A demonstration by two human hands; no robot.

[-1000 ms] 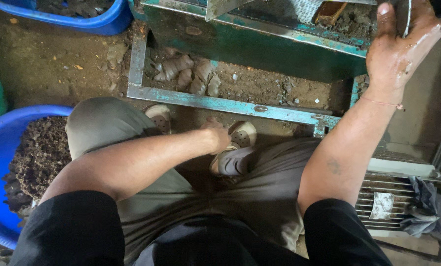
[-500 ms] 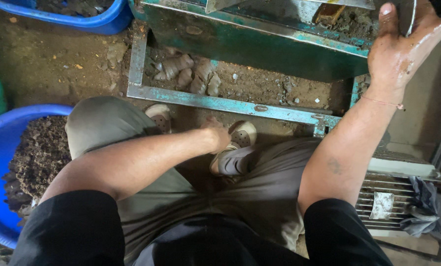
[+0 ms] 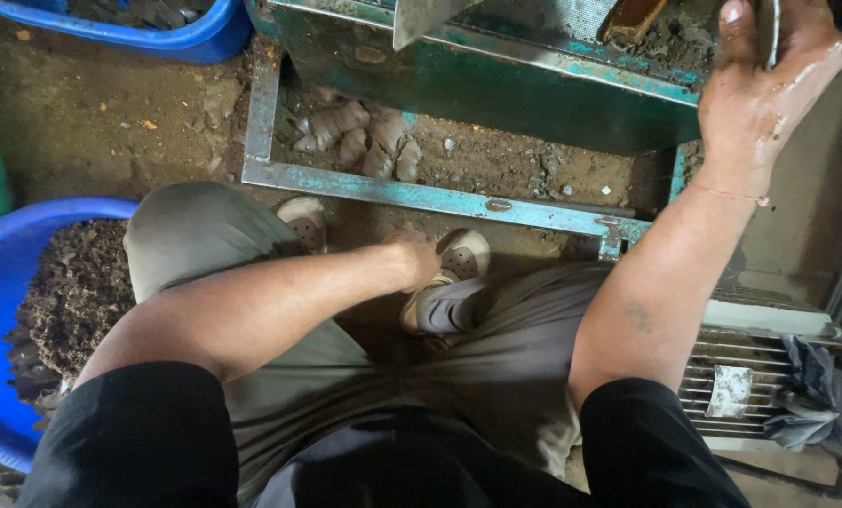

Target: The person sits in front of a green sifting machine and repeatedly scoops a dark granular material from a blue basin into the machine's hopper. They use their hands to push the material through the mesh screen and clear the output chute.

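Seated, knees apart, looking down between the legs. Left hand (image 3: 412,252) reached low between the knees, fingers curled under and mostly hidden by the wrist, just beside the pale shoe (image 3: 449,273); cannot tell whether anything is held there. Right hand (image 3: 764,89) raised to the upper right, wet and smeared, thumb up and fingers wrapped over a thin curved metal edge (image 3: 769,28) at the top of the green machine (image 3: 496,85); only a sliver of that edge in view.

Left of the left arm, a blue tub (image 3: 7,235) heaped with dark, crumbly, fibrous matter (image 3: 73,292), its rim partly covered by the left knee. Far above the left hand, a second blue tub (image 3: 176,38), cut by the frame's top edge, with dark scraps inside. Beside the right hand, the machine's open top packed with brown dirt and a reddish-brown block (image 3: 633,19).

Between the two hands, a worn teal metal frame (image 3: 421,193) lying across the dirt floor, closing off the space under the machine, where a cluster of pale lumps (image 3: 355,136) sits in the soil. Below the right forearm, a white ribbed motor housing (image 3: 741,376) with a grey rag (image 3: 807,386) draped at its side.
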